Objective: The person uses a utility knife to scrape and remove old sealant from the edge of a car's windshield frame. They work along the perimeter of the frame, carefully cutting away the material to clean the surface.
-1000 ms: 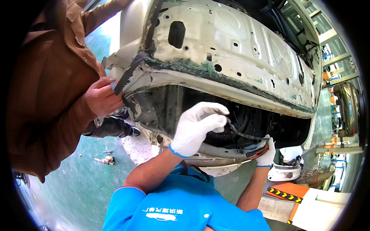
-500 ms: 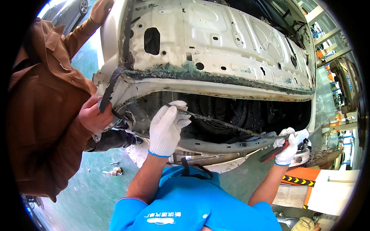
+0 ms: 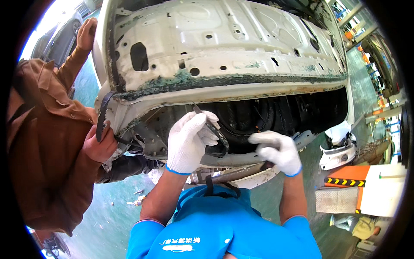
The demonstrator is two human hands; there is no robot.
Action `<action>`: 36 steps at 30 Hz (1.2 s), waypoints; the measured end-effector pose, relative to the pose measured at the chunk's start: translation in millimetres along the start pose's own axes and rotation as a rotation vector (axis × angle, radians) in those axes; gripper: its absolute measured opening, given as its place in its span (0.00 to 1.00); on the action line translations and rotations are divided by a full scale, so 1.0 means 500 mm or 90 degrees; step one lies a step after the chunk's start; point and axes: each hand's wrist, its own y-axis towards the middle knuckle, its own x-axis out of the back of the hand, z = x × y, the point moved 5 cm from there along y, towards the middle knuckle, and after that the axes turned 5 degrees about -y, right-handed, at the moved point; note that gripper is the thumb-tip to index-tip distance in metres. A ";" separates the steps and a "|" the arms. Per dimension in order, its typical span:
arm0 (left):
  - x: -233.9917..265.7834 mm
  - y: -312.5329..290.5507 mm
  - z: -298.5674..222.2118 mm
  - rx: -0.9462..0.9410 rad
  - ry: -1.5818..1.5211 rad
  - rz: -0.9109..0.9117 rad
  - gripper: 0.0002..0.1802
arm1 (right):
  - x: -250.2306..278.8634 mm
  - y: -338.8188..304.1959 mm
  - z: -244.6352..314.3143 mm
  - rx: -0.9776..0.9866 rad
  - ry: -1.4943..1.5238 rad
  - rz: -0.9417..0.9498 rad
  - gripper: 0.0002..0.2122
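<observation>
My left hand (image 3: 186,140), in a white knit glove with blue cuff, pinches a thin dark strip (image 3: 224,143) that looks like rubber seal. One short end sticks up past the fingers; the rest curls into a loop beside them. To its right, my right hand (image 3: 278,151), gloved alike, is slightly blurred, its fingers bent toward the loop but apart from it. Beneath its palm shows a bit of a dark reddish tool handle (image 3: 267,165); the rest of the tool is hidden. Both hands are over the edge of an opening in a white car body (image 3: 241,93).
At the left a person in a brown jacket (image 3: 51,142) holds another dark strip (image 3: 103,114) at the body's corner. A spare-wheel well (image 3: 235,142) lies inside the opening. A white bumper (image 3: 338,155) and an orange-and-white platform (image 3: 375,190) are at the right.
The strip, stretched between both hands before, is now looped by my left hand. My right hand has let go of its far end and moved left. The view has shifted, and the car body appears further left.
</observation>
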 end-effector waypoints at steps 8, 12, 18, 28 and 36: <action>0.018 0.007 0.008 0.007 -0.036 0.008 0.15 | -0.112 0.054 0.009 -0.037 -0.018 0.134 0.14; 0.045 0.013 0.018 -0.005 -0.031 0.010 0.20 | -0.120 0.056 0.013 -0.065 -0.041 0.105 0.12; 0.031 -0.024 0.025 -0.009 0.289 0.031 0.33 | -0.124 0.062 0.039 0.115 -0.185 -0.020 0.08; 0.011 -0.034 0.044 0.036 0.495 -0.005 0.13 | -0.137 0.062 0.047 0.230 -0.309 -0.060 0.07; 0.014 -0.029 0.037 0.169 0.393 0.049 0.14 | -0.129 0.069 0.013 -0.044 -0.067 0.077 0.12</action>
